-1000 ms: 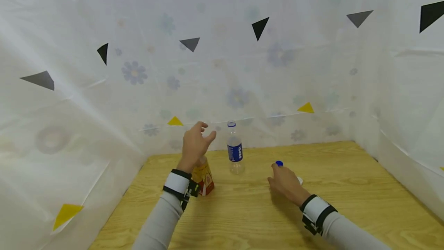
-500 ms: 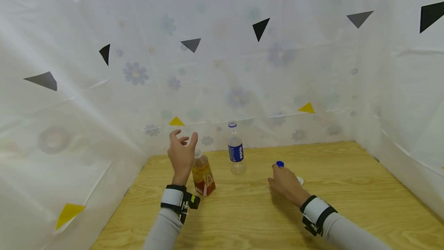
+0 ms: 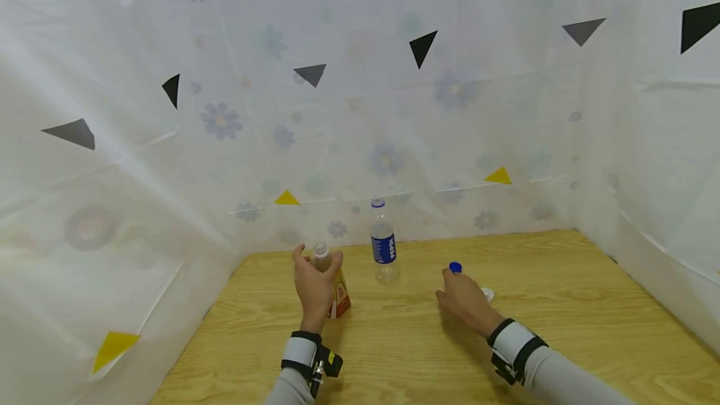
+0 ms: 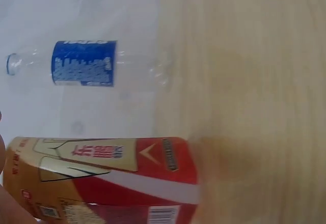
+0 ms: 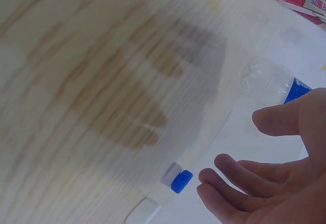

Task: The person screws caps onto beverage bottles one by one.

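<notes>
My left hand is around the shoulder of a yellow-and-red drink bottle, thumb on its right and fingers spread on its left. The pale neck sticks up between them; in the left wrist view the red-and-gold bottle stands with its label showing and skin at its upper end. My right hand is low over the table, fingers loosely bent and holding nothing. Just past its fingertips is a blue cap, which the right wrist view shows against a white piece. A white lid lies beyond the hand.
A clear, uncapped plastic bottle with a blue Pepsi label stands upright between the hands, farther back. The wooden table ends at white plastic sheeting on the back and both sides.
My left hand first drew back left and down, uncovering the drink bottle, then came right and down around its upper part. The right hand, the caps and the bottles have stayed put.
</notes>
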A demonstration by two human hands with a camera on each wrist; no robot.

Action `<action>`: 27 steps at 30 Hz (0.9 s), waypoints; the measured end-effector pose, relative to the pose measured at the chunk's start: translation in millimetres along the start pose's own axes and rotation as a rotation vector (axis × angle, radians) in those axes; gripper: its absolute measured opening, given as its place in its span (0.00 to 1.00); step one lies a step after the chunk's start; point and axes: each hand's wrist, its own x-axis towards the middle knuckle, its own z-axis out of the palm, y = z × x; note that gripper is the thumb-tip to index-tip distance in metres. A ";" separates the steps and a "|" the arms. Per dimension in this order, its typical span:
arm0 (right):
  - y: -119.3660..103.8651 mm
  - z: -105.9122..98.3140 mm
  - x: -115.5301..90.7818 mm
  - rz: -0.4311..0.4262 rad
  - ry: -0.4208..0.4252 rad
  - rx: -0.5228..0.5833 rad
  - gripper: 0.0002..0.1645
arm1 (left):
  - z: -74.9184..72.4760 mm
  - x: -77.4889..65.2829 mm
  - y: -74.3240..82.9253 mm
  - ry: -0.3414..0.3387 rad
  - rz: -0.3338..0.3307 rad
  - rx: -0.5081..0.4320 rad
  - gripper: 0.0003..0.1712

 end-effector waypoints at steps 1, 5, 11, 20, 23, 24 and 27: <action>0.6 -0.1 0.1 0.002 -0.003 -0.001 0.31 | 2.1 -3.0 -2.6 -0.002 0.000 0.002 0.51; 2.4 -1.6 -0.7 0.011 0.005 -0.001 0.31 | 8.6 -12.0 -12.4 -0.005 0.008 0.009 0.52; 3.1 -2.3 -1.2 0.000 0.015 0.018 0.29 | 12.1 -19.3 -24.9 0.017 0.008 0.030 0.46; 2.8 0.4 -4.2 0.012 0.011 0.059 0.29 | 10.4 -18.3 -33.9 0.029 0.026 0.043 0.42; 6.2 -0.5 -4.0 0.001 0.018 0.060 0.29 | 11.2 -17.6 -33.3 0.028 0.033 0.046 0.41; 7.2 -1.1 -3.8 -0.003 0.017 0.056 0.29 | 11.1 -17.5 -33.0 0.028 0.033 0.046 0.41; 7.5 -2.7 -3.1 -0.014 0.019 0.041 0.29 | 10.2 -16.9 -32.6 0.024 0.032 0.045 0.41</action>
